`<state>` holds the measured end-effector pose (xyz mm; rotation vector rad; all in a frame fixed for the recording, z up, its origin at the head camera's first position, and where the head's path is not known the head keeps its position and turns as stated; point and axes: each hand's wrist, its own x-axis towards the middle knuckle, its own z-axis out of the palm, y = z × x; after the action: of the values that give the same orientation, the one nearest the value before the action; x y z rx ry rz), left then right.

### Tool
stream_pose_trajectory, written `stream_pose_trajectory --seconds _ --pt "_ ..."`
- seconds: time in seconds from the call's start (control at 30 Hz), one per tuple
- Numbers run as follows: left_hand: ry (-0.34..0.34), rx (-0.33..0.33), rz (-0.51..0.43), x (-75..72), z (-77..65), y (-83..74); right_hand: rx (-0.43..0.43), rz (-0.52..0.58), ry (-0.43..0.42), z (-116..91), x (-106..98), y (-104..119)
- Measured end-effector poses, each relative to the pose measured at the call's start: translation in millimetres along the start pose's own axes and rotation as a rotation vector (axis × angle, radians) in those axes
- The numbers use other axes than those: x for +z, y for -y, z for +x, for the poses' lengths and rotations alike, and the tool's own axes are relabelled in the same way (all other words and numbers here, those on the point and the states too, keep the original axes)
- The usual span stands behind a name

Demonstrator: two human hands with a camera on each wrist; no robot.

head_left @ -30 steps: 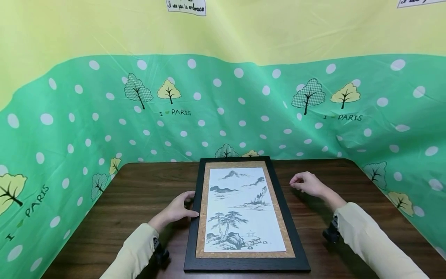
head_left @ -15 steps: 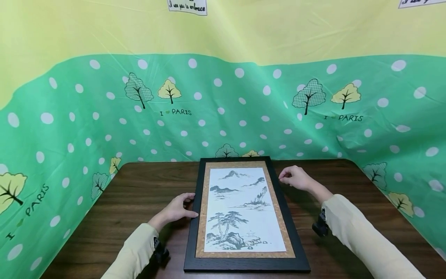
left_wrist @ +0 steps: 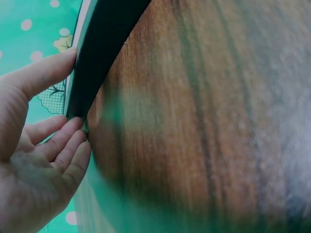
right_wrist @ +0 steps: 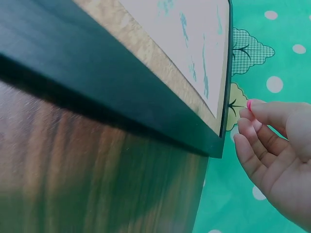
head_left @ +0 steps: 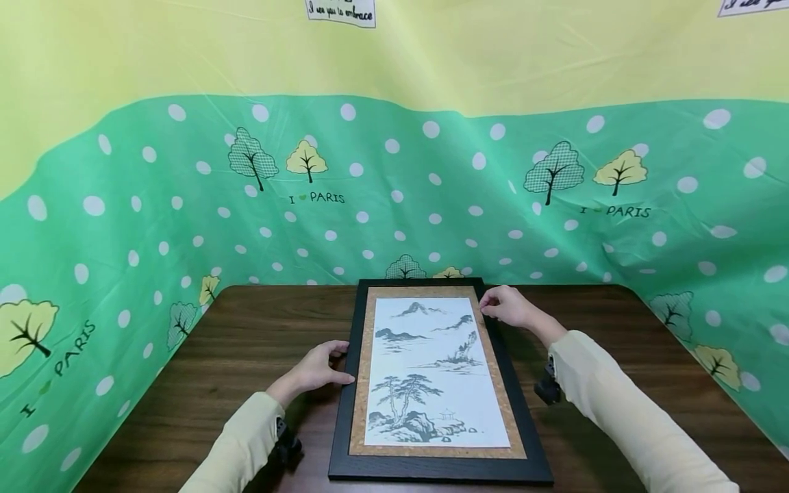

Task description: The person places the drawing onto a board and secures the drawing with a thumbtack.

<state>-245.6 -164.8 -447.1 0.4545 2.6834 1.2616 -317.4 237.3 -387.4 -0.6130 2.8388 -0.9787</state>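
A black-framed cork board [head_left: 374, 291] lies on the wooden table, with a white sheet bearing an ink landscape [head_left: 425, 356] over its cork. At the frame's left edge is my left hand [head_left: 314, 368], thumb and fingertips spread along that side and touching it. In the left wrist view the fingers are fairly straight against the dark rim. My right hand [head_left: 510, 305] is over the board's upper right edge, near the sheet's corner. Between its thumb and forefinger it pinches a small pink object [right_wrist: 249, 105]. Most of that object is hidden by the fingertips.
A dark brown wooden table [head_left: 259, 322] extends on both sides of the board. Behind it hangs a green and yellow cloth [head_left: 394, 185] with dots and printed trees. Dark wrist cameras [head_left: 287, 448] sit at both cuffs.
My right hand has moved left, from over the table to the board's upper right edge. The left hand stays at the frame's left side. The head view has shifted slightly.
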Motion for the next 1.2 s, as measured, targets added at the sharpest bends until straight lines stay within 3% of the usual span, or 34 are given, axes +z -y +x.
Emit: stream_pose_trajectory --seconds 0.27,0.6,0.9,1.2 --pt "0.003 -0.007 -0.01 0.7 1.4 0.5 -0.009 -0.013 0.001 18.0 6.5 6.3" --pt "0.03 -0.018 -0.01 0.9 1.9 -0.6 0.01 0.044 -0.004 41.0 31.9 12.5" --pt "0.022 -0.02 0.011 -2.7 1.1 -0.5 0.11 0.111 -0.076 64.8 55.8 21.8" --pt "0.019 -0.026 -0.007 0.2 0.2 -0.5 0.201 0.282 -0.104 77.2 82.4 22.5"
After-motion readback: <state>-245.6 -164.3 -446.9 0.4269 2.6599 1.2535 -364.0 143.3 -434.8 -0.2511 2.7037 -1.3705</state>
